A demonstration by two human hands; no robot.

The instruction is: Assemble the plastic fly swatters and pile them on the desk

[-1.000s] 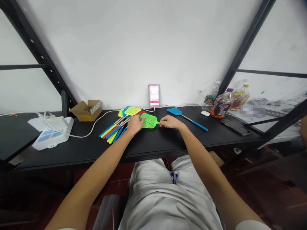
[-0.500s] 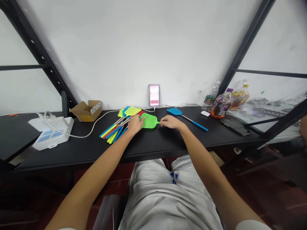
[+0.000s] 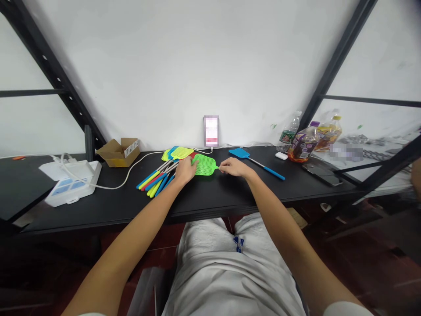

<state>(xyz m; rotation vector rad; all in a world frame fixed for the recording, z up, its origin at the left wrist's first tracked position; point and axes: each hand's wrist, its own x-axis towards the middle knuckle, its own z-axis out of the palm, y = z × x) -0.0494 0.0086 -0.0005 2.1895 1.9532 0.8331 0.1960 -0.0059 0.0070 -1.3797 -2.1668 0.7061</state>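
Between my hands a green fly swatter head (image 3: 205, 165) is held just over the black table, its neck pointing right. My left hand (image 3: 186, 171) grips the far edge of that head. The fingers of my right hand (image 3: 232, 167) are closed on the narrow neck, and what lies inside them is hidden. Left of my left hand, a pile of fly swatters (image 3: 158, 177) with blue, yellow and red handles lies partly under it; a yellow swatter head (image 3: 182, 152) is on top. A blue fly swatter (image 3: 239, 152) lies apart, to the right of my right hand.
A phone (image 3: 211, 131) leans on the wall with a cable plugged in. At left are an open cardboard box (image 3: 120, 153) and a white power strip case (image 3: 74, 182). At right stand drink bottles (image 3: 303, 142), a white earbud case (image 3: 281, 156) and a dark phone (image 3: 322, 174).
The green swatter head has tilted and risen very slightly. Both hands keep their places and their grip.
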